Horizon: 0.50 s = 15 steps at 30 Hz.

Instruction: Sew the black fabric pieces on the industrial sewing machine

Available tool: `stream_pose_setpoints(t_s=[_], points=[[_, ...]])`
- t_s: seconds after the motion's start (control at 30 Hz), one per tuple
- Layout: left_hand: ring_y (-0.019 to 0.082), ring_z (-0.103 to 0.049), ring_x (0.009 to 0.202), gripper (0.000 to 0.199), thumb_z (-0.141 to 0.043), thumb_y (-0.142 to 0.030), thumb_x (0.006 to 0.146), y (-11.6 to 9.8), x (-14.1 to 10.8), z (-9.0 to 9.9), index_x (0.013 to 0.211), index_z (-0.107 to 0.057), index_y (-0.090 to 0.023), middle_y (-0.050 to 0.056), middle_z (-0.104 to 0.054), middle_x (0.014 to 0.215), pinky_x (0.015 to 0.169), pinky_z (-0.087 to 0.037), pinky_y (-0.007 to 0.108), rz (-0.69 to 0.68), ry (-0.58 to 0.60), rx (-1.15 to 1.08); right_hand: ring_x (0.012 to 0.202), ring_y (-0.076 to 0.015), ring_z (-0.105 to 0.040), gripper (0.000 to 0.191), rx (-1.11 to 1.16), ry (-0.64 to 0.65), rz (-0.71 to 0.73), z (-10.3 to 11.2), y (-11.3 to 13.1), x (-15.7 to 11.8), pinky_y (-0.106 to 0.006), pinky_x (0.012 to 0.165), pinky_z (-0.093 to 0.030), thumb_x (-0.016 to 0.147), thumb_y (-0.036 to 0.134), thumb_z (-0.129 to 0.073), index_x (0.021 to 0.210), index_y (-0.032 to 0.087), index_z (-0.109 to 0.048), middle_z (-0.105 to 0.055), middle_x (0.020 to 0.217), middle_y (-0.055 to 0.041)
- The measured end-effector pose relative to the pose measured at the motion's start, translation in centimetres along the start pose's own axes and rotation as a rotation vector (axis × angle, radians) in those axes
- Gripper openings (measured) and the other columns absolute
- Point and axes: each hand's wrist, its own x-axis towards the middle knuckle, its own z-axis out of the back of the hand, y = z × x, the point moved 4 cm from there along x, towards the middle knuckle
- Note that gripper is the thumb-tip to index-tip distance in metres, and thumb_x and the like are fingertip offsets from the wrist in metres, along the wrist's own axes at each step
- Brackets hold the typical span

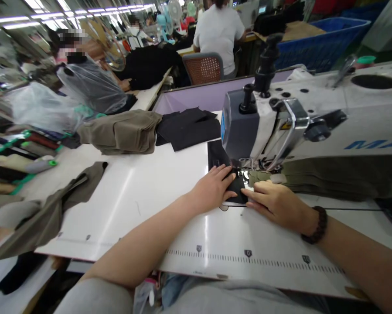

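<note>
A black fabric piece (237,187) lies flat under the head of a white and grey sewing machine (241,122). My left hand (213,187) rests on its left part, fingers spread and pressing down, holding nothing. At the right edge of the fabric is my right hand (274,203), fingertips touching it, the other fingers bent; whether it grips anything is hidden. A dark bracelet (317,224) circles the right wrist. Beside the needle area lies a small olive piece (259,176), just beyond the right fingers.
Olive panels (339,174) are stacked under the machine arm. Behind lie a brown-grey stack (125,131) and black pieces (192,127). A loose grey-brown piece (52,213) hangs at the left. Thread cones (25,163) stand further left. A person in white (218,35) sits ahead.
</note>
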Motion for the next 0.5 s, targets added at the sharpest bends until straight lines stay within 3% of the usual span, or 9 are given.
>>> stream_pose_setpoints(t_s=[0.5], points=[[0.027,-0.030,0.126,0.046,-0.045,-0.040,0.087,0.69,0.37,-0.40,0.121,-0.043,-0.008,0.016,-0.038,0.132,0.103,-0.026,0.043,-0.020,-0.039,-0.107,0.064,-0.0159,-0.051,0.034,-0.051,-0.018,-0.008,-0.11,-0.12,0.02,-0.029,0.060,-0.038,0.090,0.031,-0.037,0.103,0.010,-0.060,-0.056,0.073,-0.0070]])
